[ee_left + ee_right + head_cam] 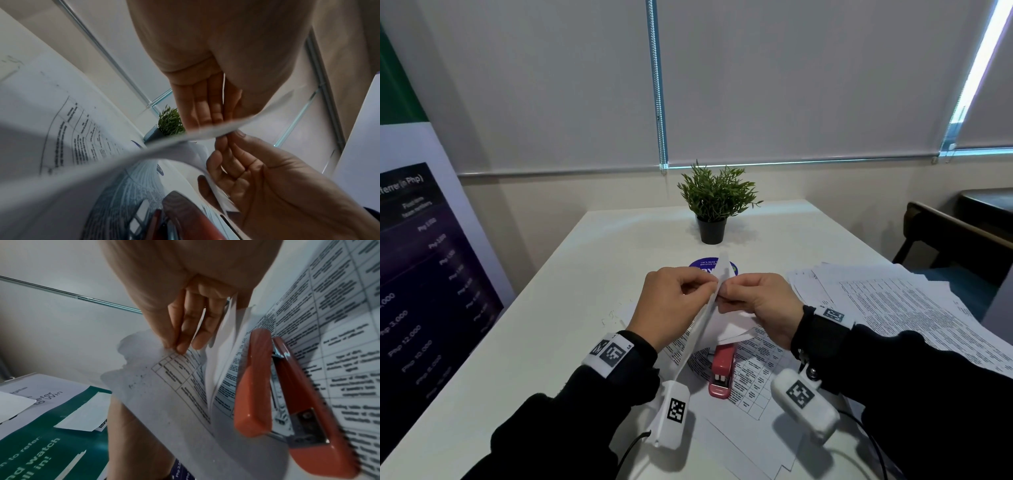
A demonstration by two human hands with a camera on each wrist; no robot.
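Observation:
Both hands hold up white printed sheets (707, 325) by their top corner above the table's middle. My left hand (688, 291) pinches the corner from the left, and my right hand (743, 291) pinches it from the right, fingertips almost meeting. In the left wrist view the curled sheets (144, 152) run between the left fingers (205, 105) and the right hand (257, 170). The right wrist view shows the right fingers (180, 337) pinching one sheet (164, 386), parted from the sheet behind it. A red stapler (722, 370) (267, 394) lies shut on printed pages just below the hands.
A spread stack of printed pages (893, 308) covers the right side of the white table (551, 325). A small potted plant (717, 205) stands at the far middle, with a purple round sticker (700, 265) before it. A dark banner (414, 274) stands left, and a chair (945, 240) right.

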